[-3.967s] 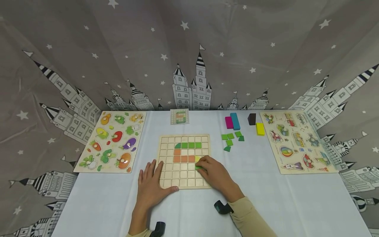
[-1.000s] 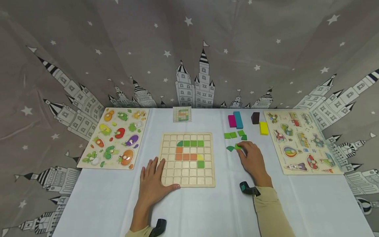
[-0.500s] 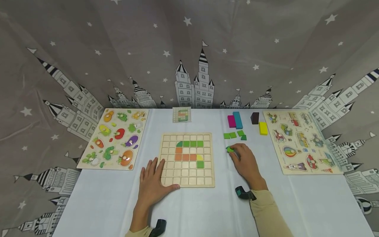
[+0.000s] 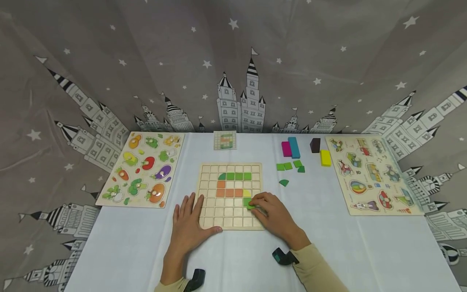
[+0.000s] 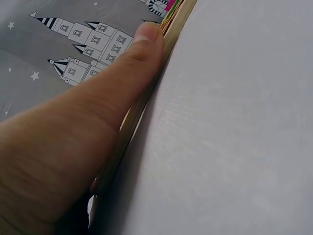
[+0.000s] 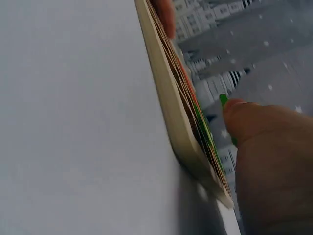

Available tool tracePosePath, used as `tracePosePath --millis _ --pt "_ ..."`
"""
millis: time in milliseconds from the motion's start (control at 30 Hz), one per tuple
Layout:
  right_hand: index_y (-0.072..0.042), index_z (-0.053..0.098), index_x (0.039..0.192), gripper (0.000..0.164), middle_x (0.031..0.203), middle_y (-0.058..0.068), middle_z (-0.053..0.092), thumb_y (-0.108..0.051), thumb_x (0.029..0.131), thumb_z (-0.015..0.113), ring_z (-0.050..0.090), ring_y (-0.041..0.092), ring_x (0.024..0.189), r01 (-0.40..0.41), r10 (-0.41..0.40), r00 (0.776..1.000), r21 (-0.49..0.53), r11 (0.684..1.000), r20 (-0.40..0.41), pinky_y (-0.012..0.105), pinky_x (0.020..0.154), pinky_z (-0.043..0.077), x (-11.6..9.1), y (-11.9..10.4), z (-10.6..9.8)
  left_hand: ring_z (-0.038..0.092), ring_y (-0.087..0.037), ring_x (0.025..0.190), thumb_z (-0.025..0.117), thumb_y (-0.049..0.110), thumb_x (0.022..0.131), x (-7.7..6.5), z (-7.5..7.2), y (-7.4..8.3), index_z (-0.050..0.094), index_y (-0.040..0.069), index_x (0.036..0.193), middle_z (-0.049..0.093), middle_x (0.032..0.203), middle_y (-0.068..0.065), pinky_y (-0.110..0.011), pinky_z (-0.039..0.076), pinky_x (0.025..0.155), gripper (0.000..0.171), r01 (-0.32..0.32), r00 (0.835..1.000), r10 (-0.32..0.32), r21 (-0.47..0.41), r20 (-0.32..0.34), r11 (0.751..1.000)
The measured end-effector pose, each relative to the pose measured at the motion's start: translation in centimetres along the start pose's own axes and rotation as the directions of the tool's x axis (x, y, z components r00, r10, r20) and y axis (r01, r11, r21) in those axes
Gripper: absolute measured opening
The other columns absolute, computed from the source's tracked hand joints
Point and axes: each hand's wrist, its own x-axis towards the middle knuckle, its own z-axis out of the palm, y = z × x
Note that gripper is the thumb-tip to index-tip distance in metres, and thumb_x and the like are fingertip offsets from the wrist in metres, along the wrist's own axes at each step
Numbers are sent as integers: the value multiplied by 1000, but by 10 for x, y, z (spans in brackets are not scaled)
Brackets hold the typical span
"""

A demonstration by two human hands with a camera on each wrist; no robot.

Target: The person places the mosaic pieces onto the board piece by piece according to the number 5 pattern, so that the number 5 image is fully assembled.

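Observation:
My right hand (image 4: 275,215) pinches a green square tile (image 6: 223,100) between thumb and fingers. It holds it over the right side of the wooden grid board (image 4: 228,212), by a green tile lying in a cell there. The right wrist view shows the pinched tile slightly above the board. My left hand (image 4: 187,222) lies spread at the board's lower left, fingers on its left edge and thumb (image 5: 129,61) along its near edge. In the grid lie a row of green tiles (image 4: 238,176), several orange tiles (image 4: 229,192) and a yellow piece (image 4: 247,193).
Loose green tiles (image 4: 288,166) and a green quarter-round (image 4: 283,183) lie right of the board. Behind them stand magenta, blue (image 4: 294,147), black and yellow (image 4: 326,158) blocks. A pattern card (image 4: 225,140) is at the back, with a vegetable puzzle (image 4: 142,174) left and a vehicle puzzle (image 4: 372,178) right.
My right hand has picked up a green tile from the loose pieces and carried it left to the board. A green tile it was handling earlier now sits below the yellow piece. My left hand stays put.

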Motion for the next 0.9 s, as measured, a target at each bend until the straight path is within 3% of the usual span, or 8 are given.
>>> tracePosePath --millis 200,633,900 --pt "-20 77 106 15 111 -6 68 -21 91 79 64 12 106 58 -57 997 -26 998 46 30 86 53 -1 -10 8 8 -40 158 76 80 65 1 0 -2 29 13 162 18 170 -19 -65 4 124 126 10 999 -11 31 32 999" --pt "-22 80 100 10 106 -8 67 -21 90 80 64 10 99 67 -62 996 -84 994 62 27 79 50 -1 -12 7 11 -37 159 76 78 68 7 0 -2 26 13 163 16 171 -16 -59 7 127 125 -89 996 89 -3 -3 996" --pt "-23 81 101 10 108 -9 70 -25 92 77 64 10 99 47 -39 995 -91 995 94 27 80 51 -1 -10 8 13 -38 159 75 78 69 7 1 0 22 10 164 14 172 -17 -59 8 127 127 -101 995 101 40 19 994"
